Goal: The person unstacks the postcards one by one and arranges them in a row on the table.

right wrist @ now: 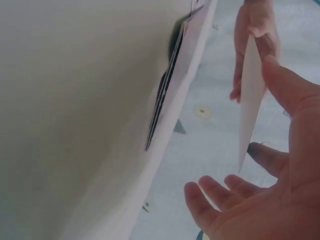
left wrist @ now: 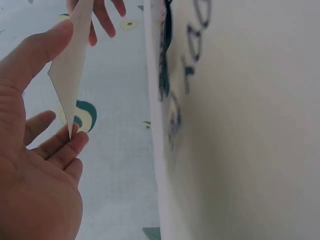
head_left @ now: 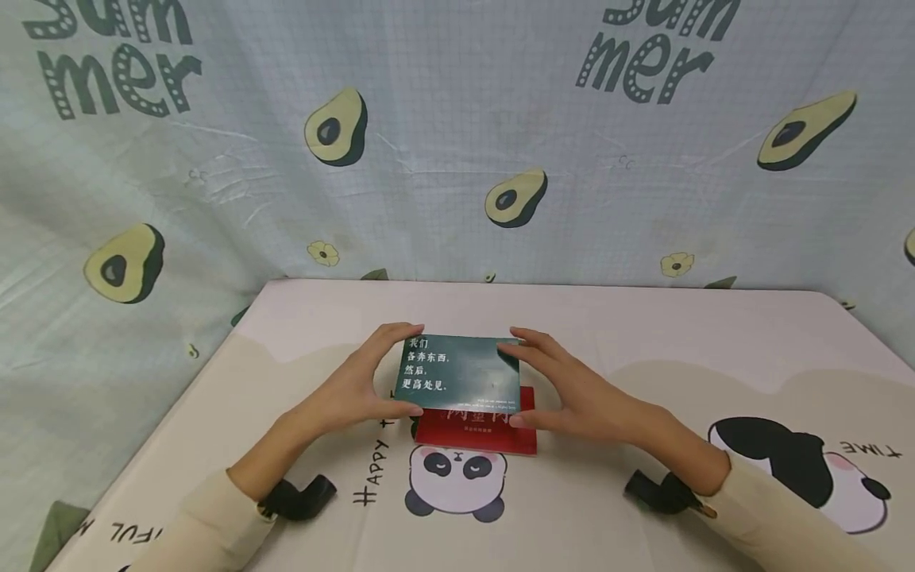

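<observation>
A dark green postcard (head_left: 461, 369) with white Chinese lettering is held up in the head view, its printed face towards me. My left hand (head_left: 346, 397) grips its left end, thumb at the lower corner and fingers at the upper one. At the right end, my right hand (head_left: 582, 401) holds it between thumb and forefinger, the other fingers spread. The wrist views show the card's pale back (left wrist: 75, 65), (right wrist: 252, 90). Below it on the table lies a red card (head_left: 475, 441), partly covered by the green one. In the right wrist view it appears as a thin stack (right wrist: 167, 85).
The pale tablecloth (head_left: 572, 508) carries printed pandas (head_left: 457, 481) and lettering. Behind the table hangs a light curtain (head_left: 429, 199) printed with avocados. Black wrist devices (head_left: 303, 499), (head_left: 661, 491) sit under both sleeves.
</observation>
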Demonstrator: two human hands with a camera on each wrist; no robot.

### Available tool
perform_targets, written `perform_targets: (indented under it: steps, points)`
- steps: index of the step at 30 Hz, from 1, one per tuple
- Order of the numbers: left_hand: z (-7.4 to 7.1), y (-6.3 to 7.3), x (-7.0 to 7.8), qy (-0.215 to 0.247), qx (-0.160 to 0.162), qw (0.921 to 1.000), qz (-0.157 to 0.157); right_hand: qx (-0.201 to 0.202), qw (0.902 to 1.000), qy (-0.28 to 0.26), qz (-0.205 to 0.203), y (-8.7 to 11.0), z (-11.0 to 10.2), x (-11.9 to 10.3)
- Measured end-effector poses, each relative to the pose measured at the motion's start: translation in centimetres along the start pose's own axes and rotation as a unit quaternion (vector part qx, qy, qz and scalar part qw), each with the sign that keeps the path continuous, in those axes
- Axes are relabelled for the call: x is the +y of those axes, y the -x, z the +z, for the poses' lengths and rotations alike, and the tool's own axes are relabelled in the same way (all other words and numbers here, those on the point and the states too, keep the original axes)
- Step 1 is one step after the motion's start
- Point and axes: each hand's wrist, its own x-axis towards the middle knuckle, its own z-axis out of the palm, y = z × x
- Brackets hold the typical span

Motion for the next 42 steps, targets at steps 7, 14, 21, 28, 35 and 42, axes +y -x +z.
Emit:
perform_targets:
  steps: [7, 14, 21, 28, 35, 42]
  points:
    - [-1.8, -0.4, -0.2, 0.008, 0.013, 0.9999, 0.002, 0.030, 0.9994, 0.005, -0.014, -1.9, 0.0, 0.2]
    - [-2.8, -0.8, -0.9, 0.035, 0.019, 0.9992, -0.002, 0.027, 0.9988, 0.032, 0.026, -3.8, 0.0, 0.1]
    - [-3.3, -1.2, -1.1, 0.040, 0.046, 0.9975, -0.037, 0.041, 0.9978, 0.038, 0.035, -5.6, 0.1, 0.1]
    - [-4.2, -1.4, -2.1, 0.008, 0.073, 0.9943, -0.077, 0.031, 0.9976, 0.033, 0.052, -7.7, 0.0, -0.2]
    - [-4.5, -2.1, -3.3, -0.011, 0.093, 0.9878, -0.124, 0.022, 0.9973, 0.036, 0.060, -9.9, 0.2, 0.0]
    - [-5.0, -2.7, -3.7, -0.024, 0.113, 0.9830, -0.143, 0.022, 0.9972, 0.040, 0.059, -12.1, 0.3, -0.1]
